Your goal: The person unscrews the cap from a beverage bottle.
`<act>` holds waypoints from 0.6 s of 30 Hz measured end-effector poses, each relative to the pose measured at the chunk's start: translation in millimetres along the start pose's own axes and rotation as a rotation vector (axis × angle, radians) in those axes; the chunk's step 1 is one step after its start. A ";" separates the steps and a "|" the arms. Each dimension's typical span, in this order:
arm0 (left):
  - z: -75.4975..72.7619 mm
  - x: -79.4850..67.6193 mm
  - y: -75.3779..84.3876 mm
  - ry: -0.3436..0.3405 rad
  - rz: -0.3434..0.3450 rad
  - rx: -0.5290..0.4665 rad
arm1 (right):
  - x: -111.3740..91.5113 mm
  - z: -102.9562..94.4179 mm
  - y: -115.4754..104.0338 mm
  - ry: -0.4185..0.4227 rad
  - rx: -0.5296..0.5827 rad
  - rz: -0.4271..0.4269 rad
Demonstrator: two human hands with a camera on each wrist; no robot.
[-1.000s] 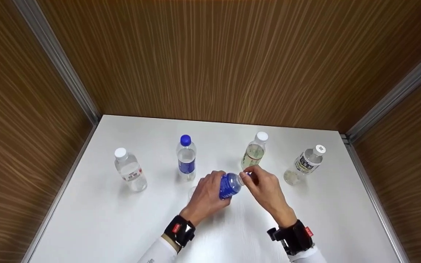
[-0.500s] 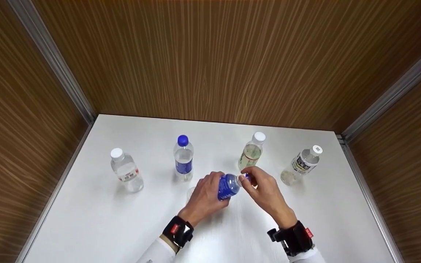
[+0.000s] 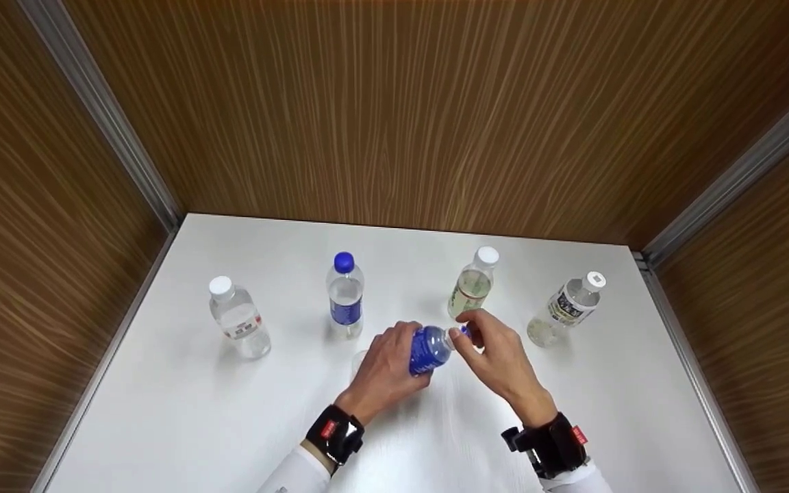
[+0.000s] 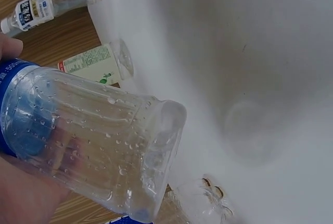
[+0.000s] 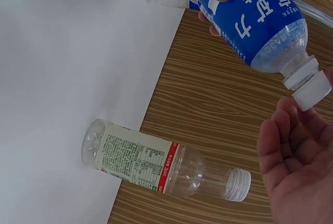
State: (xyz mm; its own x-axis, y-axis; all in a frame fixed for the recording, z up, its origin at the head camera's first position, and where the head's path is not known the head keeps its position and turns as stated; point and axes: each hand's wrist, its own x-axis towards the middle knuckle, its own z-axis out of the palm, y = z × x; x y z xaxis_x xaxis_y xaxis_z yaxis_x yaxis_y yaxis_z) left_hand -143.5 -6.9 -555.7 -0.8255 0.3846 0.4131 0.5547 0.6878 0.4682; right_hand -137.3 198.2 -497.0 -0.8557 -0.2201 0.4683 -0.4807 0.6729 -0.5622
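White-capped, a clear bottle (image 3: 240, 322) stands farthest left, well apart from both hands. Next, upright and near the left hand (image 3: 389, 359), comes a blue-capped bottle (image 3: 346, 301); a careless swing outward could knock it over. That hand is wrapped around the blue-labelled bottle (image 3: 427, 349), held tilted over the white table (image 3: 285, 424) with its neck to the right. Thin plastic may buckle under a hard squeeze, or turn in the palm if gripped too lightly. At the neck, the right hand (image 3: 501, 352) pinches the cap (image 5: 312, 91) with thumb and fingertips; so small a hold could slip and send it rolling. Just beyond those knuckles, a green-labelled bottle (image 3: 470, 294) might get bumped; the dark-labelled bottle (image 3: 566, 308) at far right seems safer.

Compared with half a second ago, the whole view has shifted marginally; standing bottles, left-hand hold and right-hand pinch look practically unchanged.
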 end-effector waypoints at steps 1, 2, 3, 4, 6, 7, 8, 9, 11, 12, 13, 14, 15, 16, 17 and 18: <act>-0.2 0.1 0.7 -0.001 -0.003 -0.001 | 0.2 0.2 -0.5 0.012 -0.015 0.015; -0.3 0.2 1.5 0.001 -0.005 0.000 | 0.6 0.4 -1.1 0.025 -0.032 0.030; -0.2 0.3 2.2 0.003 -0.008 0.001 | 1.1 0.6 -2.0 0.041 -0.052 0.042; -0.2 0.4 2.9 0.006 -0.009 0.005 | 1.6 1.1 -2.8 0.055 -0.073 0.054; 0.7 0.6 4.2 0.023 -0.011 0.018 | 2.9 2.3 -4.2 0.082 -0.109 0.070; 1.2 0.6 4.6 0.035 -0.010 0.028 | 3.5 3.0 -4.9 0.092 -0.121 0.075; 1.9 0.6 4.8 0.048 -0.008 0.040 | 4.2 3.7 -5.5 0.102 -0.130 0.076; 2.5 0.4 5.0 0.060 -0.006 0.052 | 4.6 4.3 -5.9 0.109 -0.135 0.075; 3.7 0.1 5.0 0.086 -0.002 0.074 | 5.3 5.3 -6.5 0.119 -0.131 0.067; 4.0 -0.1 4.9 0.098 0.001 0.081 | 5.6 5.7 -6.8 0.123 -0.124 0.059; 4.2 -0.3 4.8 0.106 0.003 0.087 | 5.9 6.1 -7.1 0.125 -0.115 0.051; 4.3 -0.5 4.7 0.112 0.004 0.091 | 6.0 6.3 -7.1 0.126 -0.105 0.041; 4.1 -0.8 4.7 0.116 0.005 0.093 | 6.1 6.6 -7.2 0.126 -0.098 0.032; 3.9 -1.0 4.6 0.118 0.005 0.093 | 6.1 6.7 -7.4 0.127 -0.091 0.024; 3.6 -1.1 4.5 0.118 0.004 0.090 | 6.2 6.8 -7.5 0.127 -0.083 0.016; 3.1 -1.3 4.4 0.118 0.004 0.088 | 6.2 6.9 -7.6 0.127 -0.076 0.012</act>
State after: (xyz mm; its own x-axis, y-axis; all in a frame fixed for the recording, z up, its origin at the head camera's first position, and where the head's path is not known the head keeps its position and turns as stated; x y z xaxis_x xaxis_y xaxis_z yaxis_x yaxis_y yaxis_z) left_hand -140.3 -2.5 -556.6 -0.8027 0.3161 0.5058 0.5423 0.7397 0.3983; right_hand -140.3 186.8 -494.6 -0.8280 -0.1240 0.5469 -0.4507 0.7274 -0.5175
